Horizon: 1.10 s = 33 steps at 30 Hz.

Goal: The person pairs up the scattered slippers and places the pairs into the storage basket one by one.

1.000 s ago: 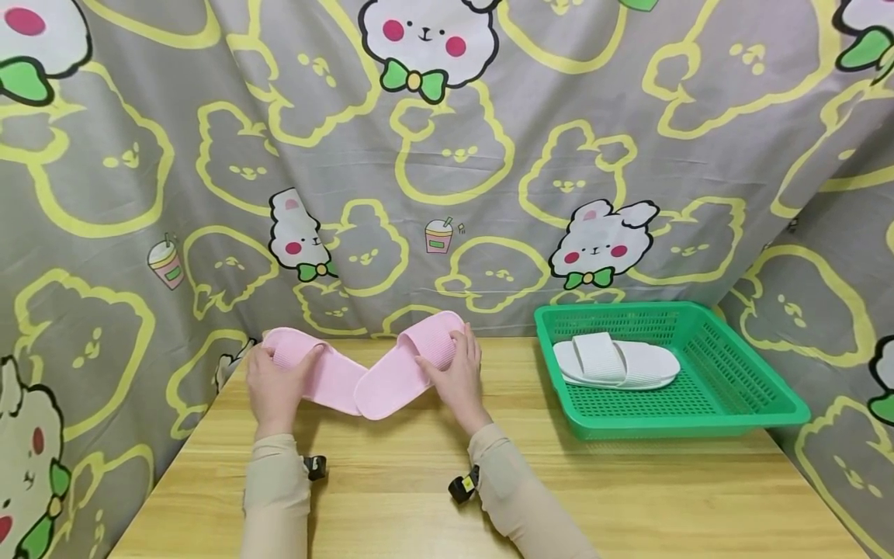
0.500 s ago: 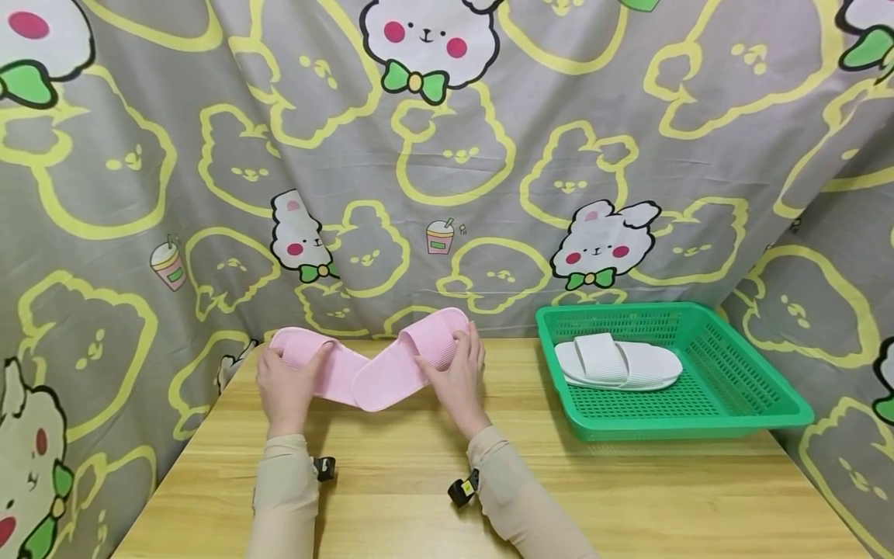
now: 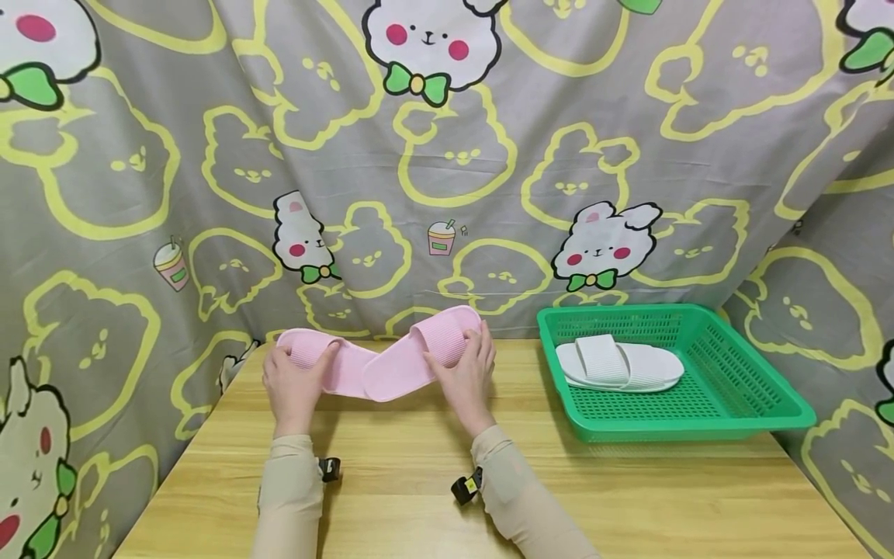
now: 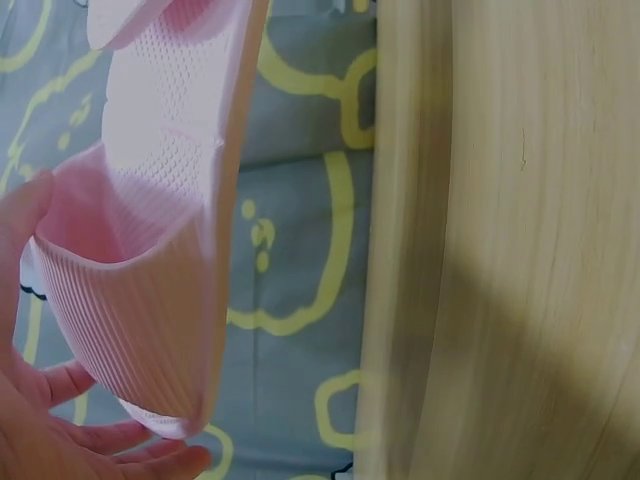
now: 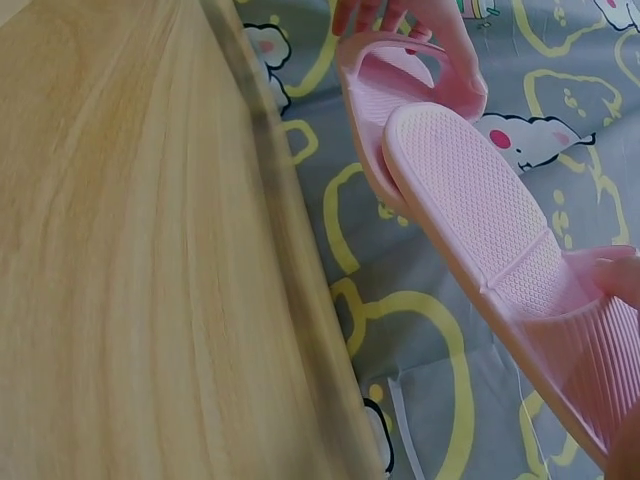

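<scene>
Two pink slide slippers are held up over the far part of the table, toes outward and heels overlapping. My left hand grips the left slipper by its toe end, thumb on the ribbed strap. With its thumb at the strap edge, my right hand holds the right slipper the same way. The heel of the right slipper lies in front of the left one's heel. In the left wrist view, the fingers reach under the left slipper's toe. The right wrist view shows the right slipper's textured footbed.
A green plastic basket stands at the right of the wooden table, with white slide slippers inside it. Behind the table hangs a grey curtain with cartoon prints. A black wrist camera sits by the right forearm.
Both hands have shifted a little to the right with the slippers. The overlapping heels have risen slightly, so the V between the slippers is flatter. The basket's contents look the same.
</scene>
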Each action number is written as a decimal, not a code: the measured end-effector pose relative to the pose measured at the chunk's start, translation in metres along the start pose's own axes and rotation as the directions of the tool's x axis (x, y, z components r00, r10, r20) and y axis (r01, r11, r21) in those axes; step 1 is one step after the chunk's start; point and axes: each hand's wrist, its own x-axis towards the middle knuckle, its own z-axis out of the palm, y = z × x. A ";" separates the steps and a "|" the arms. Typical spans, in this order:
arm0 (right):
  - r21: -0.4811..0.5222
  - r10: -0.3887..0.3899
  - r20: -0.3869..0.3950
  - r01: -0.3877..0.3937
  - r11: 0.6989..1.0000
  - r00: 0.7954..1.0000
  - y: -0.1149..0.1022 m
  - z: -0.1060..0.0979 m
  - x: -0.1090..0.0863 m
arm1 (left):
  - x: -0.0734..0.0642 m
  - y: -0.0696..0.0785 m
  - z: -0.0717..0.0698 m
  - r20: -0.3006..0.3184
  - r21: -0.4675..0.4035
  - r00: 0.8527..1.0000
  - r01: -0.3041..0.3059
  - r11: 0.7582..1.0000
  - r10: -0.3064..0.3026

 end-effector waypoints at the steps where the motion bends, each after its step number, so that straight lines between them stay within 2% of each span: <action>1: 0.001 0.003 -0.001 -0.003 1.000 1.000 0.000 0.000 0.001 | 0.000 0.000 0.000 0.004 -0.003 1.000 -0.002 1.000 0.002; 11: -0.001 -0.028 -0.047 0.028 1.000 0.999 0.005 0.001 0.002 | -0.002 0.000 0.002 0.032 -0.012 0.999 0.007 1.000 -0.006; 15: -0.003 -0.032 -0.058 0.032 0.999 0.998 0.005 0.001 0.003 | -0.002 -0.001 0.004 0.008 -0.020 1.000 -0.011 1.000 0.011; 23: -0.010 -0.046 -0.070 0.046 0.999 0.996 0.004 0.000 0.003 | 0.000 0.000 0.007 -0.061 -0.063 0.995 -0.087 0.994 0.084; 33: -0.010 -0.051 -0.079 0.050 0.999 0.996 0.003 0.000 0.002 | -0.003 0.004 0.007 -0.086 -0.076 0.991 -0.113 0.991 0.107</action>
